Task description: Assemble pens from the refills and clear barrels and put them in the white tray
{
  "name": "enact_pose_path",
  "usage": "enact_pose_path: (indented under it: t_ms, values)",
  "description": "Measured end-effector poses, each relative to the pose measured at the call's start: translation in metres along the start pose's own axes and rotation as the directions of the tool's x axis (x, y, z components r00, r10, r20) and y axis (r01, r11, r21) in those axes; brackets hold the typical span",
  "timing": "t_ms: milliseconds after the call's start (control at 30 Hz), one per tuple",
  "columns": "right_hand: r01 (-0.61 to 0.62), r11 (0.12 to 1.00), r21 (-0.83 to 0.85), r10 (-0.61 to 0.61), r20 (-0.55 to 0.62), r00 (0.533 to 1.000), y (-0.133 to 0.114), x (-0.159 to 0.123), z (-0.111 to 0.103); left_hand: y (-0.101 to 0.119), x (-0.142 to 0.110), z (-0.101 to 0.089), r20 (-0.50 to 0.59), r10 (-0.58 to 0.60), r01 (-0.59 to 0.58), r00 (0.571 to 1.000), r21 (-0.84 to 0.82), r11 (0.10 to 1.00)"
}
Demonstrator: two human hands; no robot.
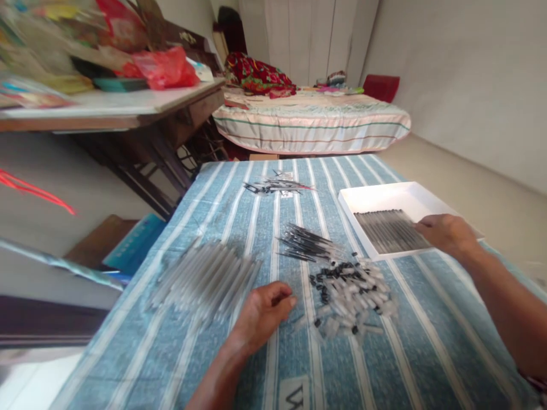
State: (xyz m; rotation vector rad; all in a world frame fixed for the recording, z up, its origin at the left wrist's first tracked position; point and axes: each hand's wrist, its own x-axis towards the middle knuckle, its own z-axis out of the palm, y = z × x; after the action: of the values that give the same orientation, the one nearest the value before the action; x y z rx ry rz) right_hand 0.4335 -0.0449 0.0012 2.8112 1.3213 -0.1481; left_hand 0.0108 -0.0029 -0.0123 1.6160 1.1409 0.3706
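My right hand (447, 232) reaches over the near right part of a white box (380, 196), its fingertips pinched at the right end of a row of pens (388, 230). The pens look dark inside clear barrels; the one at my fingers is mostly hidden. My left hand (265, 312) rests low over the cloth, loosely curled, with nothing visible in it. On its left lies a pile of clear pen barrels (205, 282). To its right is a heap of clear caps and black plugs (352, 293). Dark ink refills (305, 244) lie beyond the heap.
A blue striped cloth (239, 216) covers the table. More thin dark pieces (277, 185) lie near its far edge. At left stands a side table (111, 105) with a red plastic bag (166, 68). Behind is a bed (311, 122); a white wall (470, 85) stands on the right.
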Motion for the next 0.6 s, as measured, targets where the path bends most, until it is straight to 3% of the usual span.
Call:
enact_pose_path:
  t_ms: [67,167,200,300,467,533,600]
  values:
    - [0.056,0.998,0.042,-0.055,-0.025,0.998,-0.013,-0.017,-0.004,0.000,-0.003,0.000,0.043,0.042,-0.045,0.998,0.074,0.996]
    - [0.327,0.905,0.271,-0.315,-0.088,0.945,-0.043,-0.051,-0.006,0.001,-0.006,0.002,0.142,0.100,-0.126,0.985,0.194,0.973]
    - [0.418,0.839,0.349,-0.410,-0.100,0.906,-0.055,-0.064,-0.006,0.002,-0.007,0.002,0.166,0.113,-0.149,0.980,0.228,0.962]
    - [0.629,0.610,0.482,-0.670,-0.110,0.734,-0.091,-0.100,-0.005,0.004,-0.007,0.006,0.193,0.150,-0.210,0.970,0.348,0.914]
    - [0.790,0.456,0.409,-0.855,-0.043,0.516,-0.141,-0.135,-0.006,0.006,-0.009,0.012,0.196,0.236,-0.304,0.952,0.499,0.812]
    - [0.816,0.469,0.339,-0.867,0.001,0.498,-0.156,-0.137,-0.006,0.007,-0.010,0.010,0.210,0.234,-0.310,0.949,0.500,0.809]
    - [0.816,0.525,0.243,-0.845,0.030,0.534,-0.168,-0.133,-0.007,0.006,-0.010,0.004,0.194,0.230,-0.297,0.954,0.486,0.822]
